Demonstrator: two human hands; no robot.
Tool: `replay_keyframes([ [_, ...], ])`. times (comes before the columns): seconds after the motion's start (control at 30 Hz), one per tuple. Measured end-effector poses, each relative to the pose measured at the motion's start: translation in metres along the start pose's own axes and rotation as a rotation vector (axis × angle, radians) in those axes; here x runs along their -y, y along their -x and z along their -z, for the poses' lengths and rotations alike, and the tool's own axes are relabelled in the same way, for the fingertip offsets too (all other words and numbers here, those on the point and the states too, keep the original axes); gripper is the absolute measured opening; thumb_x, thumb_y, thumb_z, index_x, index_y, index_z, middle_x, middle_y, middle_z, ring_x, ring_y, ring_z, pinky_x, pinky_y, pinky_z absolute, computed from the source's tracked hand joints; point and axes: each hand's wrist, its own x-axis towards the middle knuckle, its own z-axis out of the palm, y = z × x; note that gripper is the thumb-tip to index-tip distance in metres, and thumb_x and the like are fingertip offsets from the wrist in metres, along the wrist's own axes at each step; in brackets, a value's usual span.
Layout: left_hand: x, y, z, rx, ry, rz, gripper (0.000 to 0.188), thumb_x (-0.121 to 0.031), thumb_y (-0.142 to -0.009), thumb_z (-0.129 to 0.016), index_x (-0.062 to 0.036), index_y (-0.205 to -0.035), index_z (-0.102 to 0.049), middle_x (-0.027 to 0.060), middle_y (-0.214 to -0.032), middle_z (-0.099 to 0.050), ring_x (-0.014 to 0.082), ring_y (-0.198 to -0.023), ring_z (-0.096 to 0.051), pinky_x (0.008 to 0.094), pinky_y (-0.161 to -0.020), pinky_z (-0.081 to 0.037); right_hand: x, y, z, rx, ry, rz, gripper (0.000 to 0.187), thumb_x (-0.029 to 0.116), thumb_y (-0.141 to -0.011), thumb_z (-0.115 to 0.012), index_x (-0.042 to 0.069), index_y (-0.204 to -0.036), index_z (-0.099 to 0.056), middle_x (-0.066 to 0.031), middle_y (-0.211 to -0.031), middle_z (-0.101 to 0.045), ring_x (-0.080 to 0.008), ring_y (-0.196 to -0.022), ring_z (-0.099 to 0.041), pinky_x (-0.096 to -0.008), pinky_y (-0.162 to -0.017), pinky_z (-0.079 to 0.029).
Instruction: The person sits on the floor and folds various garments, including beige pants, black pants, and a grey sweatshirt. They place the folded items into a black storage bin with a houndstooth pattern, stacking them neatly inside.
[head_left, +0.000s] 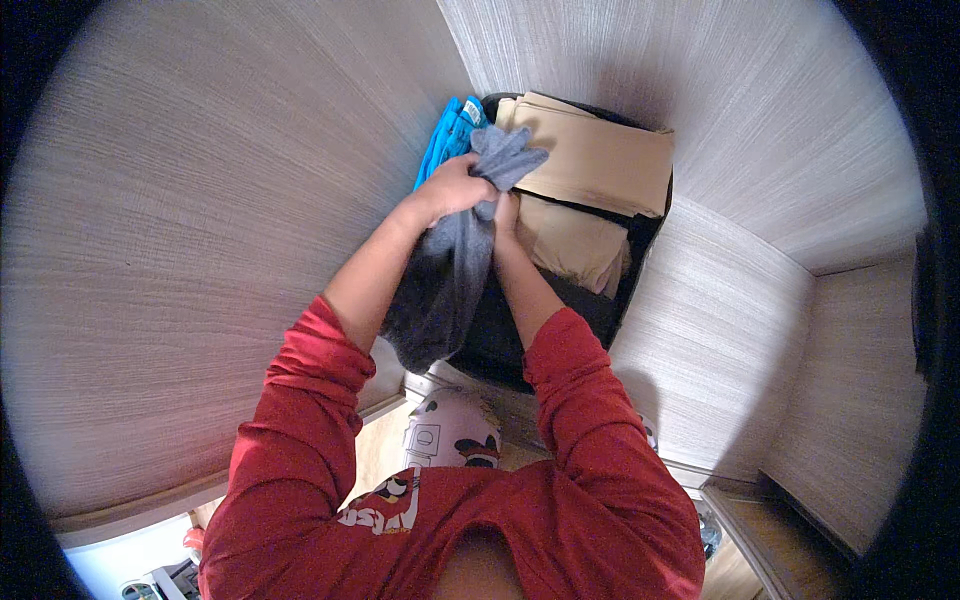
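Both hands are on a soft grey garment [445, 285], its kind unclear, over the left side of a black open container [500, 345]. My left hand [455, 190] is closed around the garment's gathered upper part, and a bunched end sticks out above the fingers. Pressed against the same gathered part from the right is my right hand [507, 213], closed, its fingertips mostly hidden by the cloth. Below the hands, the darker bulk of the garment hangs loose beside my left forearm.
Inside the container lie a tan folded stack [595, 155] and a smaller tan folded bundle [575, 238]. Bright blue folded cloth [447, 140] with a white label sits at the far left. Wood-grain panels [200, 200] enclose the space on the left, back and right.
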Motion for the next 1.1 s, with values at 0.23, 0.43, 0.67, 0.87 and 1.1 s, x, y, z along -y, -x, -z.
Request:
replay_keyframes([
  [0.23,0.011,-0.018,0.018,-0.395,-0.17,-0.012,0.049,-0.017,-0.065,-0.06,0.0018,-0.109,-0.049,0.0271,-0.099,-0.056,0.0367,-0.098,-0.054,0.0392,-0.085,-0.043,0.003,-0.017,-0.029,0.0,0.005,-0.189,0.039,0.022,-0.079,-0.051,-0.011,-0.099,-0.053,-0.0219,-0.097,-0.059,-0.0321,-0.091,-0.055,-0.0368,-0.085,-0.039],
  [0.43,-0.003,-0.01,0.0,-0.324,-0.49,-0.069,0.055,-0.035,-0.065,-0.071,0.0053,-0.096,-0.051,0.028,-0.092,-0.058,0.038,-0.09,-0.056,0.041,-0.078,-0.047,0.007,-0.002,-0.049,0.009,0.509,0.017,0.035,0.024,-0.079,-0.051,-0.01,-0.087,-0.057,-0.0229,-0.084,-0.06,-0.0331,-0.083,-0.057,-0.0386,-0.075,-0.044],
  [0.67,0.009,-0.038,-0.001,-0.441,-0.476,-0.039,0.037,-0.031,-0.084,-0.047,0.0043,-0.083,-0.058,0.0277,-0.082,-0.058,0.041,-0.08,-0.058,0.0457,-0.074,-0.047,-0.002,-0.01,-0.05,0.012,0.668,-0.009,0.03,0.022,-0.08,-0.052,-0.008,-0.082,-0.057,-0.0235,-0.081,-0.06,-0.0351,-0.081,-0.057,-0.0402,-0.071,-0.045],
  [0.87,0.001,-0.044,-0.002,-0.465,-0.315,-0.004,0.035,-0.027,-0.082,-0.047,0.0063,-0.087,-0.058,0.0302,-0.086,-0.057,0.0429,-0.086,-0.055,0.0451,-0.077,-0.046,-0.001,-0.011,-0.025,-0.003,0.661,0.297,0.033,0.017,-0.086,-0.043,-0.005,-0.111,-0.045,-0.0275,-0.1,-0.055,-0.0394,-0.09,-0.055,-0.0416,-0.08,-0.042],
  [1.1,0.004,-0.046,0.008,-0.433,-0.179,-0.056,0.038,-0.028,-0.08,-0.051,0.0073,-0.094,-0.055,0.0275,-0.094,-0.057,0.0418,-0.09,-0.055,0.0431,-0.08,-0.044,0.062,0.02,-0.054,0.075,-0.086,0.131,0.061,0.03,-0.088,-0.038,-0.003,-0.134,-0.014,-0.0257,-0.134,-0.026,-0.0346,-0.125,-0.026,-0.0342,-0.103,-0.02],
])
